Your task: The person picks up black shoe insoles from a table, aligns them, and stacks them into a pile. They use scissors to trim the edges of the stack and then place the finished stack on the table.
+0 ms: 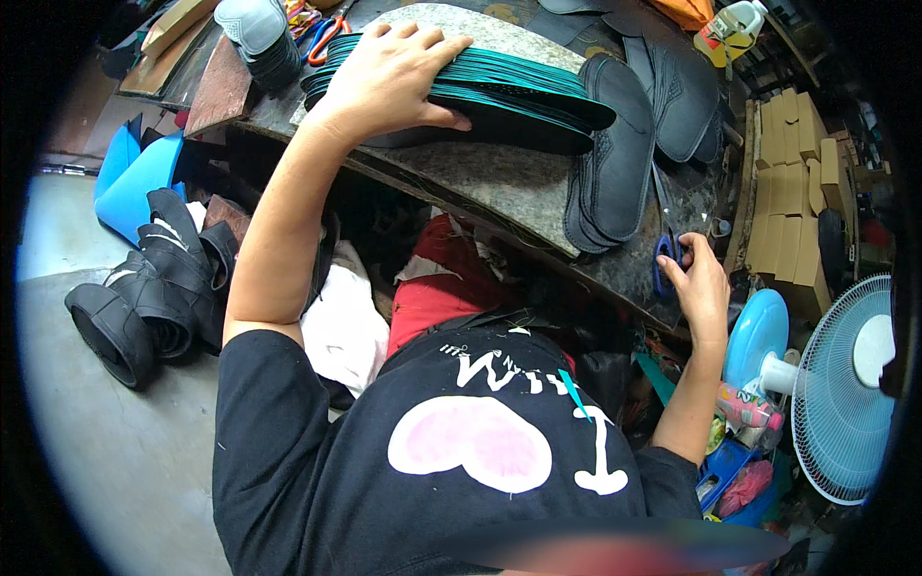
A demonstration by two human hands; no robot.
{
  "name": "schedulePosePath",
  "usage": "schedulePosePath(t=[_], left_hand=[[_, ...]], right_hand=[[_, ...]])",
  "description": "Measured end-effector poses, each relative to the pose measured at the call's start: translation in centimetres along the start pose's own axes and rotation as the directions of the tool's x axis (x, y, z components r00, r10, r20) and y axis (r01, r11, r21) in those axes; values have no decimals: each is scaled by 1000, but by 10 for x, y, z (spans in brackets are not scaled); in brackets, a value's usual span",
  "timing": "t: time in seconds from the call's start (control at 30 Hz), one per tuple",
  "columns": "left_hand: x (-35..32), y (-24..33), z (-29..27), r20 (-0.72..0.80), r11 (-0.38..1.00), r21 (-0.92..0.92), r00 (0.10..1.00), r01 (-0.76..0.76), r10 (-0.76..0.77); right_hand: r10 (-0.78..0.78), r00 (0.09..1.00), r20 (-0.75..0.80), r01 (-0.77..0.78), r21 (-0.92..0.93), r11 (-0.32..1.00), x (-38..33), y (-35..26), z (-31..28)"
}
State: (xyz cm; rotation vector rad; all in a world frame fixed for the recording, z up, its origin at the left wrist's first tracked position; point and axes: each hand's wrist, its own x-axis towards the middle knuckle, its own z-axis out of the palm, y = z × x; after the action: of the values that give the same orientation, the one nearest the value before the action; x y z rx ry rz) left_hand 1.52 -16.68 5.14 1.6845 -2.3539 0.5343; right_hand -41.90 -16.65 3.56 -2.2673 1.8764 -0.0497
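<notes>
My left hand (392,84) is closed over a thick stack of black insoles with teal edges (519,88), fingers across the top and thumb along the near side. The stack lies on its side on a pale stone slab (499,187). At the bench's right front edge, my right hand (706,288) is closed on the blue handles of a pair of scissors (665,271), whose blades point away. Just left of the scissors lies a pile of black stitched insoles (615,154), flat and slightly fanned.
More black insoles (684,96) lie farther right. Grey pieces (254,38) are stacked at the back left, near orange-handled pliers (328,40). A yellow-liquid jug (730,34), cardboard boxes (788,211) and a blue fan (840,384) stand right; black rolled material (158,298) lies on the floor left.
</notes>
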Motion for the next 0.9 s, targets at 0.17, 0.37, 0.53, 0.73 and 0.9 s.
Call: schedulePosePath(t=[0.17, 0.37, 0.53, 0.73, 0.9], left_hand=[[3, -3, 2, -9, 1000, -3, 1000, -14, 14], [26, -19, 16, 22, 999, -38, 999, 34, -34], [54, -43, 24, 201, 972, -228, 979, 52, -5], [78, -68, 38, 397, 875, -445, 918, 191, 2], [87, -78, 46, 476, 835, -487, 879, 256, 8]], right_hand=[[30, 992, -122, -15, 125, 992, -4, 11, 16], [3, 998, -69, 4, 114, 993, 3, 28, 15], [81, 997, 16, -78, 508, 858, 17, 58, 9], [-42, 971, -235, 195, 678, 709, 19, 50, 1], [-241, 832, -500, 296, 33, 954, 42, -4, -15]])
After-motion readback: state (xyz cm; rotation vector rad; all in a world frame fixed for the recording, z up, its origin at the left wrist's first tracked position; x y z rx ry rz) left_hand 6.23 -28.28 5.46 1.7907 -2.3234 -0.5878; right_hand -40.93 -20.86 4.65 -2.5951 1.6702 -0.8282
